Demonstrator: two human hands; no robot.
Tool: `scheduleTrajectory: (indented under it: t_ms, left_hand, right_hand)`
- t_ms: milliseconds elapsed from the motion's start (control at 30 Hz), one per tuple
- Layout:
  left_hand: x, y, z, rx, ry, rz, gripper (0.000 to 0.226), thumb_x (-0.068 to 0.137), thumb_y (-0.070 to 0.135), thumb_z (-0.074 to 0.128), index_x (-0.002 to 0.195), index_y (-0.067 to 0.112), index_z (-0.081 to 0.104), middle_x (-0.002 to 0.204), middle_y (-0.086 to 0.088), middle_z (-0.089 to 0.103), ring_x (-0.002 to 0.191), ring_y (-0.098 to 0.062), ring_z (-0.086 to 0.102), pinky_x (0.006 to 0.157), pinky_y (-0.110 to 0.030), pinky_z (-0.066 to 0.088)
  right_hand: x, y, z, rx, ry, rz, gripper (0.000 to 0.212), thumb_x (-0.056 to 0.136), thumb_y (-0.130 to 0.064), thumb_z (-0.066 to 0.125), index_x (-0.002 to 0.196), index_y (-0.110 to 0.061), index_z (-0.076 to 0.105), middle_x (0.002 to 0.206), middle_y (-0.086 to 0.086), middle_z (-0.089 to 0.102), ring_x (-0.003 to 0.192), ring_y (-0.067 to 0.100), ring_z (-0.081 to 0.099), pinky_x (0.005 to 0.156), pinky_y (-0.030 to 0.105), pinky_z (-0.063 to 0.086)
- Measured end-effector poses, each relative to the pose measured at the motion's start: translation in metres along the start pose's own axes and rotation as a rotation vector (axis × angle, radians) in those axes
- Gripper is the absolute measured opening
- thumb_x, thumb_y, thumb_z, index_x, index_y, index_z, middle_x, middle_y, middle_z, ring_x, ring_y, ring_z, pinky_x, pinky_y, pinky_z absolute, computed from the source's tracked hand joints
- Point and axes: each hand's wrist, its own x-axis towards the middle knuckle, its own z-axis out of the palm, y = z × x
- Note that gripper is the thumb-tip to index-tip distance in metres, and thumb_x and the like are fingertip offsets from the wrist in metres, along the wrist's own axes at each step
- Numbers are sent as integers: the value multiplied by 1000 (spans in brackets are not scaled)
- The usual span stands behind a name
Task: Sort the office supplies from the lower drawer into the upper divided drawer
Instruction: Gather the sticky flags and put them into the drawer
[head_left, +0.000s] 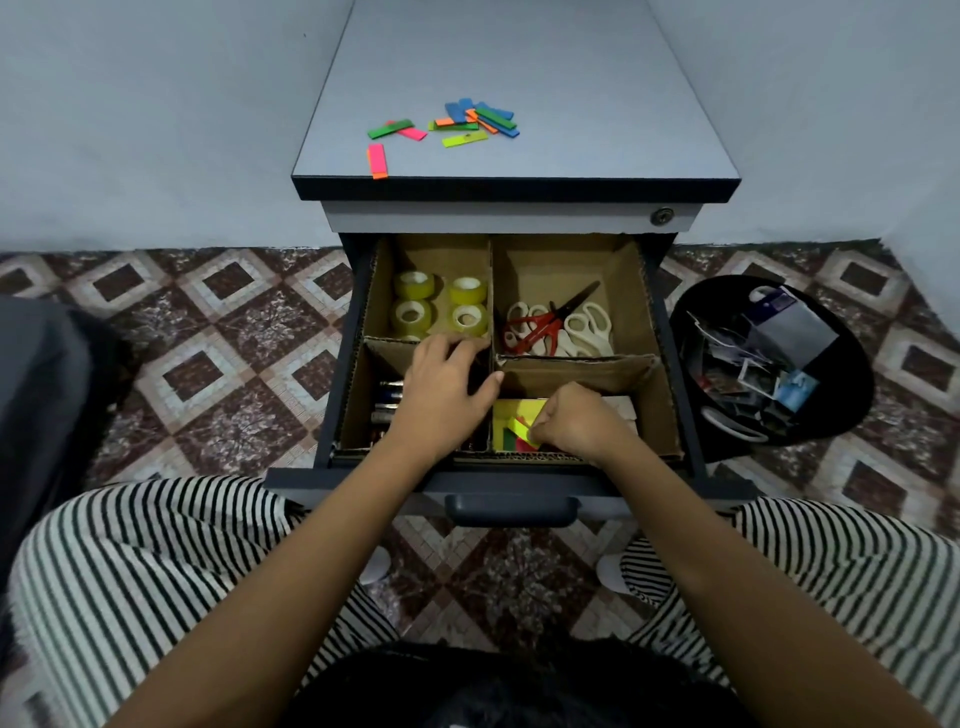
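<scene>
1. The yellow sticky flag sits in the near-right compartment of the upper drawer, pinched between the thumb and fingertips of the right hand.
2. Under it in that compartment lie more sticky notes: a yellow pad, with green and red strips nearer the front.
3. The left hand covers the near-left compartment, thumb spread. Its fingers bend down at the cardboard divider; I cannot tell whether they clasp it.
4. Pens lie in the near-left compartment, partly hidden by that hand.
5. The far-left compartment holds tape rolls.
6. The far-right compartment holds scissors, one red pair among white ones.
7. On the cabinet top, loose flags lie scattered.
8. To the right, on the floor, a black bin holds packaging scraps.
</scene>
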Motion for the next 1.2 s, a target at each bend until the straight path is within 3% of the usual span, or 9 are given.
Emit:
scheduleTrajectory:
  t_ms: [100, 267, 367, 433, 533, 733, 1033, 1100, 1200]
  left_hand:
    - [0, -1, 0, -23, 0, -1, 47, 91, 34, 56, 135, 17, 48, 132, -7, 44, 128, -22, 30, 107, -34, 28]
    - [0, -1, 0, -39, 3, 6, 47, 91, 32, 56, 134, 15, 49, 131, -8, 45, 128, -22, 30, 106, -32, 27]
    - [-1, -1, 0, -42, 7, 11, 47, 91, 32, 57, 134, 15, 49, 130, -8, 46, 128, -23, 31, 106, -32, 27]
    - [-1, -1, 0, -40, 14, 18, 47, 91, 32, 57, 134, 14, 50, 130, -9, 46, 128, -23, 32, 106, -32, 27]
    - [-1, -2, 1, -18, 25, 35, 47, 91, 31, 57, 134, 12, 50, 130, -10, 47, 128, -26, 34, 107, -36, 29]
    - [-2, -2, 2, 20, 33, 49, 48, 91, 31, 57, 134, 10, 50, 130, -12, 48, 127, -28, 36, 106, -39, 32]
    - [-2, -2, 2, 15, 36, 52, 47, 91, 31, 57, 133, 11, 51, 129, -12, 49, 126, -28, 36, 105, -39, 33]
    - [-2, -2, 2, 13, 37, 50, 47, 91, 31, 58, 133, 11, 51, 129, -13, 49, 126, -28, 37, 105, -39, 33]
    - [-2, -2, 2, 11, 36, 48, 47, 91, 31, 58, 133, 11, 51, 129, -12, 49, 127, -29, 37, 106, -40, 33]
  right_hand:
    - [-1, 0, 1, -37, 31, -3, 22, 83, -14, 66, 95, 5, 70, 92, 18, 70, 86, 27, 66, 65, 28, 45]
    - [-3, 3, 0, -32, 56, -49, 26, 84, -16, 65, 93, 8, 69, 91, 20, 70, 82, 26, 64, 71, 31, 47]
    - [-4, 6, 1, 58, 107, -87, 21, 85, -13, 62, 88, 7, 68, 88, 20, 69, 74, 18, 57, 66, 25, 41]
    - [-5, 7, 1, 95, 178, -129, 15, 87, -14, 61, 86, -1, 69, 81, 9, 67, 74, 13, 56, 63, 21, 40]
    - [-7, 4, 0, 138, 237, -169, 14, 91, -16, 57, 89, -8, 68, 78, 5, 63, 65, 13, 57, 48, 9, 39]
    - [-8, 0, 1, 133, 157, -191, 13, 93, -16, 53, 92, -12, 65, 101, 8, 69, 97, 21, 63, 79, 29, 48]
    - [-8, 1, 2, 118, 124, -210, 13, 92, -15, 52, 88, -15, 65, 89, 1, 66, 84, 14, 59, 63, 21, 41]
    - [-7, 1, 2, 118, 131, -209, 13, 92, -15, 52, 86, -16, 64, 83, -2, 63, 79, 11, 57, 56, 13, 38]
    - [-7, 2, 2, 113, 134, -213, 13, 92, -16, 53, 87, -17, 64, 87, 1, 66, 80, 10, 57, 57, 9, 37]
